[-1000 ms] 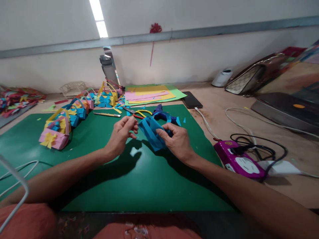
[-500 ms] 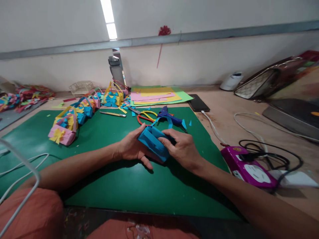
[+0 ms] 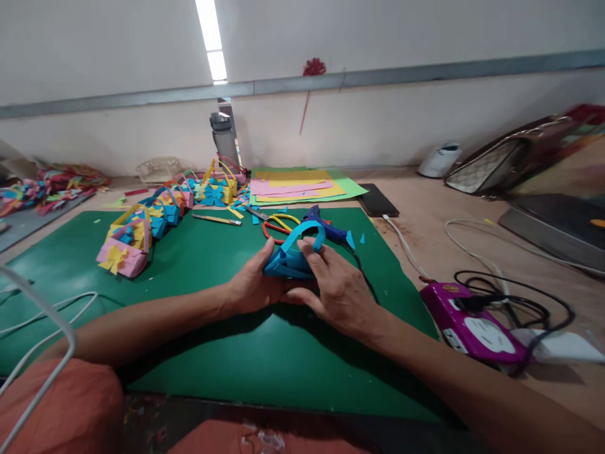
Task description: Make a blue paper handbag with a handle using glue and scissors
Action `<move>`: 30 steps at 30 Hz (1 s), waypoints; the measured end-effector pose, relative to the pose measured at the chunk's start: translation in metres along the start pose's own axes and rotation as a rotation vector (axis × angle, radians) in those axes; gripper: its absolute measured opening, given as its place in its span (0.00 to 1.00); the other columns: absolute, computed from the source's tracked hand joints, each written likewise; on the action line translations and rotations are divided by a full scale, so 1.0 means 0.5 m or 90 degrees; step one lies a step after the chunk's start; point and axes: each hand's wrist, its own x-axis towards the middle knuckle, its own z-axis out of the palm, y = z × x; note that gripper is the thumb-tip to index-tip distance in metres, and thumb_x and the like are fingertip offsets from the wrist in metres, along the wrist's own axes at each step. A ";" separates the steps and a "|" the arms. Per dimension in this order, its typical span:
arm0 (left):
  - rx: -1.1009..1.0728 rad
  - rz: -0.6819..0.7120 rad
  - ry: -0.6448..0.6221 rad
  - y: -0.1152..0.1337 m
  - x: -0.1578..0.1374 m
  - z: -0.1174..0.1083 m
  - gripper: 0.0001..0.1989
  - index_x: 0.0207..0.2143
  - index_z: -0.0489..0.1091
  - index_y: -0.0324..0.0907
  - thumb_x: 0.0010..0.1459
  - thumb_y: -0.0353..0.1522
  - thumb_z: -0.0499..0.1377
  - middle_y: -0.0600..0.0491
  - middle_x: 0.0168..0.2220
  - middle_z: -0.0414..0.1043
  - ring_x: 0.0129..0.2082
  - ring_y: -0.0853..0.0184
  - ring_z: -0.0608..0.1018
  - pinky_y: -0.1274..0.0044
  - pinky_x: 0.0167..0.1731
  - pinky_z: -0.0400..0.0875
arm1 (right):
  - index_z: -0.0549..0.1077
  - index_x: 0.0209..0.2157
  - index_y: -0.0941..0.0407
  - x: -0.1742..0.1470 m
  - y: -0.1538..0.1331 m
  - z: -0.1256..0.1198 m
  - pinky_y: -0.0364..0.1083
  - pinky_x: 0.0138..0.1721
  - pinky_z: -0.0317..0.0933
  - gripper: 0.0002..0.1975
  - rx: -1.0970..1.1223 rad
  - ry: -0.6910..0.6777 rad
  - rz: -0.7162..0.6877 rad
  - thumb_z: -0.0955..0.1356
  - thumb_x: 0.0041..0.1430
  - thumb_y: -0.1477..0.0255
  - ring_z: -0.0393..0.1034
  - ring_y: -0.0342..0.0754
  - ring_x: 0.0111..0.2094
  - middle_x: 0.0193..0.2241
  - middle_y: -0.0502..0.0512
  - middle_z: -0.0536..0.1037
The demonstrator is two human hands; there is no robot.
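Observation:
Between my two hands is a small blue paper basket [image 3: 290, 263] with a strip handle arching over its top. My left hand [image 3: 255, 277] grips its left side, the thumb up along the edge. Around the right side and front curls my right hand [image 3: 338, 284], its fingers hiding part of the basket. Just behind it lie scissors [image 3: 286, 222] with red and yellow handles and a dark blue glue gun [image 3: 331, 228]. A box cutter [image 3: 217, 219] rests farther left on the green mat [image 3: 227, 353].
Finished-looking paper baskets [image 3: 123, 255] in several colours line the left. Coloured paper sheets [image 3: 302, 184] lie at the back beside a phone [image 3: 379, 200]. A purple power socket [image 3: 477, 328] with cables sits right. A grey bottle [image 3: 224, 139] stands near the wall.
The blue basket has turned more upright, so its handle now arches clearly above it. My right hand has shifted from pinching its front face to wrapping around its right side.

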 end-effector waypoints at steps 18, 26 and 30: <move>0.128 -0.173 -0.155 0.018 0.015 -0.053 0.31 0.40 0.69 0.38 0.42 0.53 0.61 0.47 0.35 0.75 0.31 0.60 0.78 0.77 0.23 0.69 | 0.71 0.45 0.57 0.003 0.020 0.008 0.59 0.46 0.61 0.13 0.045 0.039 -0.166 0.61 0.60 0.75 0.62 0.59 0.51 0.49 0.69 0.68; 0.159 -0.113 -0.163 0.019 0.010 -0.045 0.28 0.42 0.68 0.39 0.37 0.39 0.69 0.48 0.35 0.74 0.31 0.62 0.78 0.76 0.25 0.72 | 0.62 0.52 0.57 0.001 0.019 0.000 0.64 0.52 0.53 0.23 0.097 0.041 -0.129 0.62 0.54 0.81 0.50 0.62 0.59 0.57 0.70 0.58; 0.131 -0.044 -0.141 0.021 0.007 -0.041 0.28 0.44 0.67 0.40 0.37 0.35 0.69 0.49 0.36 0.73 0.34 0.62 0.77 0.73 0.30 0.74 | 0.56 0.56 0.56 0.004 0.010 -0.015 0.61 0.54 0.54 0.27 0.169 0.074 -0.030 0.62 0.55 0.81 0.50 0.57 0.60 0.58 0.67 0.57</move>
